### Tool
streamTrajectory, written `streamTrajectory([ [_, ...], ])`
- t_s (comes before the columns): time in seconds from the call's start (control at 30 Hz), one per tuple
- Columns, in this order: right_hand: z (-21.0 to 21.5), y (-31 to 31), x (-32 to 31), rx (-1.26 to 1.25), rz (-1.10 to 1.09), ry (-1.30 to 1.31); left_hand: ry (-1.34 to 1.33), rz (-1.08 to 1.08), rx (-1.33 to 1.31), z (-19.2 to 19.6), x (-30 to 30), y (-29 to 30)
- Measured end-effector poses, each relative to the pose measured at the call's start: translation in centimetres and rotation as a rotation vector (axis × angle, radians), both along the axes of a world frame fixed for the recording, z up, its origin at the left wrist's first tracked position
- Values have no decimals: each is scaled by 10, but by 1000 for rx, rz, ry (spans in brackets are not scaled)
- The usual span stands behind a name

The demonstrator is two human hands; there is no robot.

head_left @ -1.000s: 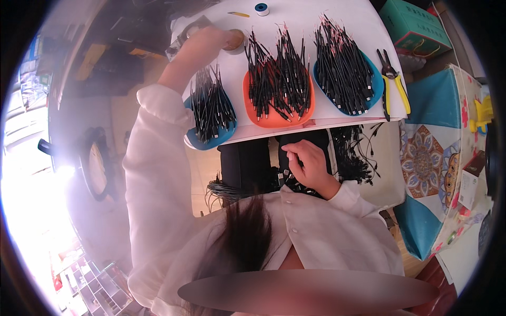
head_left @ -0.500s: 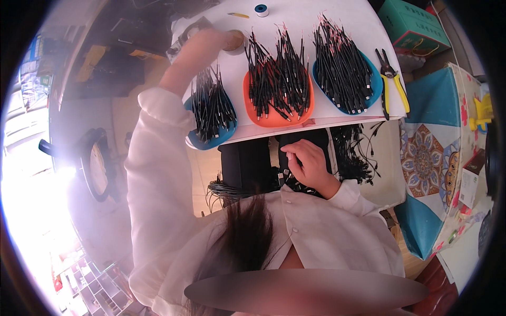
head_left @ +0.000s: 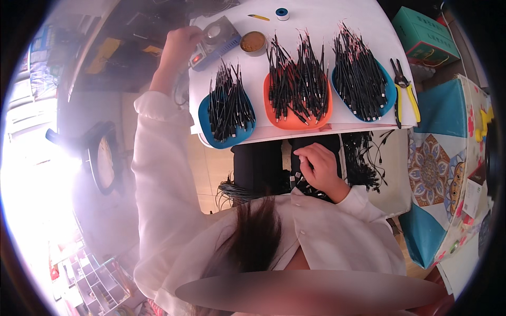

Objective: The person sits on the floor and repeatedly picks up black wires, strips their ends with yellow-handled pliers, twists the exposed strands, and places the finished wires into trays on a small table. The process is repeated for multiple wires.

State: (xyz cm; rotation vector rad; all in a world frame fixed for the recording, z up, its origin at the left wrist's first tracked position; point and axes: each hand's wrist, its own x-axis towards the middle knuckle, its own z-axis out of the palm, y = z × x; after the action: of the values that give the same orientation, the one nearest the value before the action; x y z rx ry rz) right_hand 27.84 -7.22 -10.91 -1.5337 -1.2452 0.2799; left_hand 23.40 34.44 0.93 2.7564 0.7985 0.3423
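Observation:
My left hand (head_left: pixel 181 46) is at the left side of a small metal heating device (head_left: pixel 215 39) with a round top and a lit red switch. Its fingers are curled, and whatever they may hold is hidden. A round tin of brown paste (head_left: pixel 253 43) stands beside the device. Near that arm, a blue tray (head_left: pixel 203 118) holds short black cables (head_left: pixel 227 108) with bared wire ends. More such cables fill an orange tray (head_left: pixel 295 124) and another blue tray (head_left: pixel 392 95). My right hand (head_left: pixel 321 167) rests over my lap, thumb apart from loosely bent fingers, with nothing visible in it.
Yellow-handled pliers (head_left: pixel 403 100) lie at the right edge of the white table (head_left: pixel 316 10). A wire spool (head_left: pixel 282 14) and a yellow knife (head_left: pixel 259 17) lie at the back. Black cables (head_left: pixel 363 158) hang below the table edge, and a green box (head_left: pixel 426 37) stands far right.
My left hand has drawn away from the paste tin to the device's left side, uncovering both. The whole view has shifted, so the table sits farther right. My right hand keeps its place over my lap.

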Motion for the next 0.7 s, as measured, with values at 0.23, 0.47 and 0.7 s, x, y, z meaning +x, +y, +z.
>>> streamTrajectory([
  [0.23, 0, 1, 1, -7, 8, 1, 14, -38, 0, -12, -4, 13],
  [0.47, 2, 2, 1, -31, 19, 0, 40, -76, 62, -17, 0, 24],
  [0.7, 2, 2, 2, -11, 12, -15, 54, -147, 115, -20, 3, 29],
])
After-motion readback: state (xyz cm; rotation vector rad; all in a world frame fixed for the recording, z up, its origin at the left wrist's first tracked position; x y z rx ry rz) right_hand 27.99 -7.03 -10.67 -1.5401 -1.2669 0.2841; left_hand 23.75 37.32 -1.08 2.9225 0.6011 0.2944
